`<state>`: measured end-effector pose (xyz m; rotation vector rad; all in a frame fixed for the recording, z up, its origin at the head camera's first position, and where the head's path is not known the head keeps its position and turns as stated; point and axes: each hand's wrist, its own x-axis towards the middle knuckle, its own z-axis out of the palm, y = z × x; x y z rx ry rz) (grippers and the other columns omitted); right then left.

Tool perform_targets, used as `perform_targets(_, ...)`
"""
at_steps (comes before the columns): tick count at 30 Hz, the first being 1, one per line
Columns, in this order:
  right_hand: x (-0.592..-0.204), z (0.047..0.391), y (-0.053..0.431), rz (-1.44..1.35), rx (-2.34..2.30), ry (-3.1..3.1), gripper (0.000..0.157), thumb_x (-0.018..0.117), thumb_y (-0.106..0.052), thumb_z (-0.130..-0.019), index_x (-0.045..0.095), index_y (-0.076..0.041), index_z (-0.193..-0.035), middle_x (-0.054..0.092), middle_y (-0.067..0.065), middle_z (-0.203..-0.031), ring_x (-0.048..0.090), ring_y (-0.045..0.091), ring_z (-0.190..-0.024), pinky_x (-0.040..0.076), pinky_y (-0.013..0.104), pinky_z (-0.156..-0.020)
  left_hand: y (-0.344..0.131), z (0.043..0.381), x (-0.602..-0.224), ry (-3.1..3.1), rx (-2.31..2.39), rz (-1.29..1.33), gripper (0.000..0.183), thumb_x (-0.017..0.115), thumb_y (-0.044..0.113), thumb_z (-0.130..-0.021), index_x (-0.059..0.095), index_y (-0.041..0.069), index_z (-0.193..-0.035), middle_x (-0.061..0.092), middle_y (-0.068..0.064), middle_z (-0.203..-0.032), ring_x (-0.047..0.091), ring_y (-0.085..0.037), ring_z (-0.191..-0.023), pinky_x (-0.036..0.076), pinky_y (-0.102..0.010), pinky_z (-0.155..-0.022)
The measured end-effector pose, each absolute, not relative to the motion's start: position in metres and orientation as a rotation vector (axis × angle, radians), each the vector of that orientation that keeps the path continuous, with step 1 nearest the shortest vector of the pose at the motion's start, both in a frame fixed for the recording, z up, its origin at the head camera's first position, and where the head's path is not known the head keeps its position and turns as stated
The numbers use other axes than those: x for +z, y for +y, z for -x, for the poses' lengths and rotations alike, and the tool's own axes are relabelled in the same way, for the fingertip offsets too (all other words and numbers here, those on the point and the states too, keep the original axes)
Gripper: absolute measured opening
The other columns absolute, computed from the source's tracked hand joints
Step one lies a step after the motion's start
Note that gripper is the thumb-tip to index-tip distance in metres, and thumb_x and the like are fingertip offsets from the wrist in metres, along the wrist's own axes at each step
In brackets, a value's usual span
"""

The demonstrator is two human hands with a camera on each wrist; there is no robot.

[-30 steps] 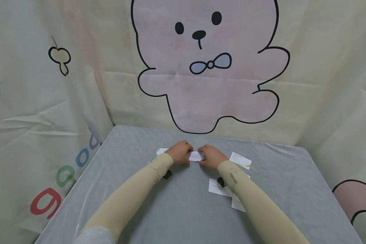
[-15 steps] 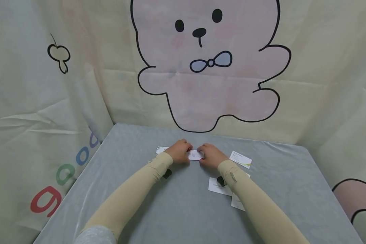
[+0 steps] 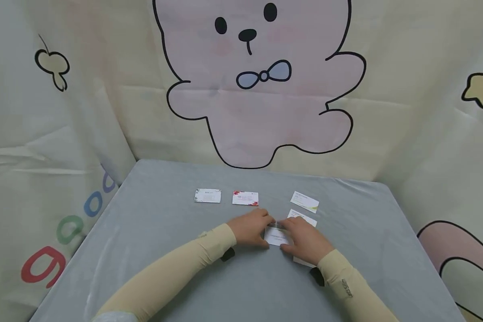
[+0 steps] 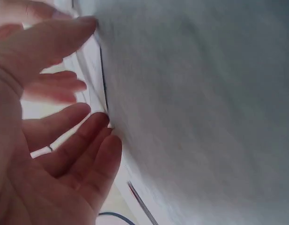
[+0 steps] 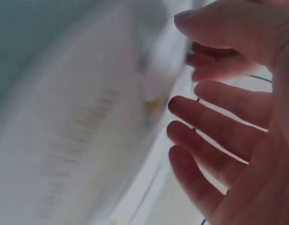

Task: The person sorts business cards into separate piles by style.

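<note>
In the head view, a white business card (image 3: 277, 237) lies between my two hands on the grey cloth. My left hand (image 3: 250, 228) holds its left side, thumb low and fingers at the upper corner. From the other side my right hand (image 3: 306, 239) holds the right end and hides part of it. In the left wrist view, the left hand (image 4: 64, 136) has its thumb and fingertips along a pale card edge. The right hand (image 5: 224, 112) shows long, slightly bent fingers beside blurred white card surfaces in the right wrist view.
A leaf-cornered card (image 3: 207, 196) and a red-flowered card (image 3: 245, 198) lie side by side at the back. Farther right are a card with a yellow-green corner (image 3: 304, 202) and another card (image 3: 302, 216). One more card (image 3: 303, 262) shows partly under my right hand.
Both hands have left the red-flowered card, now lying beside the leaf-cornered one, and moved right and nearer to a white card, which has turned slightly straighter. The head view has shifted a little.
</note>
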<state>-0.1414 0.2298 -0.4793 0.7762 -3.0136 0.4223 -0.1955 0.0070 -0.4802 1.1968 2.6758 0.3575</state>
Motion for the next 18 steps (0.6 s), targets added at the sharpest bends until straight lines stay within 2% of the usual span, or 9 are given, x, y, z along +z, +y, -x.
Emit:
perform_targets(3,-0.485,0.13,0.237,-0.804,0.391,-2.97,0.053,0.089,-0.022,-0.086,0.07,-0.005,-0.133,0.072,0.009,-0.128,0.068,0.03,-0.121,0.056,0.049,-0.104,0.02,0.192,-0.479,2.675,0.325,-1.168,0.061,0.091,0.035,-0.087,0.07,0.011,-0.139,0.067,-0.001,-0.119,0.058,-0.01,-0.101,0.052,-0.025,-0.092)
perform_targets(9,-0.491,0.138,0.234,-0.842,0.423,-2.951,0.05,0.087,-0.018,-0.087,0.07,-0.004,-0.132,0.072,0.01,-0.125,0.068,0.03,-0.119,0.055,0.049,-0.104,0.019,0.198,-0.482,2.647,0.321,-1.085,0.057,0.092,0.034,-0.083,0.073,0.013,-0.133,0.065,0.0,-0.117,0.057,-0.01,-0.1,0.052,-0.025,-0.089)
perform_targets(13,-0.484,0.163,0.238,-0.814,0.401,-2.997,0.055,0.086,-0.022,-0.089,0.068,-0.002,-0.137,0.072,0.012,-0.129,0.068,0.033,-0.123,0.054,0.051,-0.107,0.018,0.214,-0.479,2.694,0.359,-1.02,0.059,0.091,0.035,-0.083,0.072,0.015,-0.135,0.062,-0.001,-0.121,0.056,-0.012,-0.105,0.053,-0.027,-0.092)
perform_targets(18,-0.471,0.212,0.242,-0.696,0.384,-3.064,0.06,0.087,-0.024,-0.09,0.067,-0.003,-0.142,0.072,0.013,-0.129,0.066,0.035,-0.127,0.052,0.054,-0.11,0.024,0.251,-0.474,2.78,0.377,-0.945,0.06,0.089,0.036,-0.087,0.071,0.016,-0.141,0.062,-0.007,-0.132,0.058,-0.019,-0.118,0.053,-0.033,-0.101)
